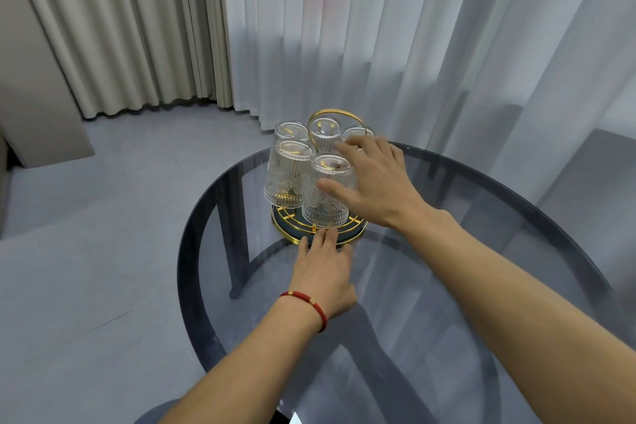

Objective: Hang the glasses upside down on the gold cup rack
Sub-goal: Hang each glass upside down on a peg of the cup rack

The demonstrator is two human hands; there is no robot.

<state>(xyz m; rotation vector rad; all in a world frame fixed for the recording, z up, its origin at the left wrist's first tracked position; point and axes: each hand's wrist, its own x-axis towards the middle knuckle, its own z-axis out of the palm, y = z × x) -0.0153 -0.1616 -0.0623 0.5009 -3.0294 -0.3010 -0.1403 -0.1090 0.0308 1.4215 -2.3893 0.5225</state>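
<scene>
The gold cup rack (288, 237) stands on the far side of a round smoked-glass table (447, 303), its loop handle (335, 112) rising at the centre. Several embossed clear glasses hang upside down on it, among them the front glass (325, 196), a left glass (287, 175) and back glasses (292, 130). My right hand (373, 179) hovers over the rack's right side, fingers spread, thumb against the front glass, hiding part of a right-hand glass (356, 132). My left hand (323, 268), a red bracelet on its wrist, lies flat on the table with fingertips touching the rack's front rim.
White sheer curtains (413, 27) hang close behind the table and beige drapes (120, 27) to the left. Grey floor (86, 234) lies left of the table. The table's dark legs (237, 227) show through the glass top.
</scene>
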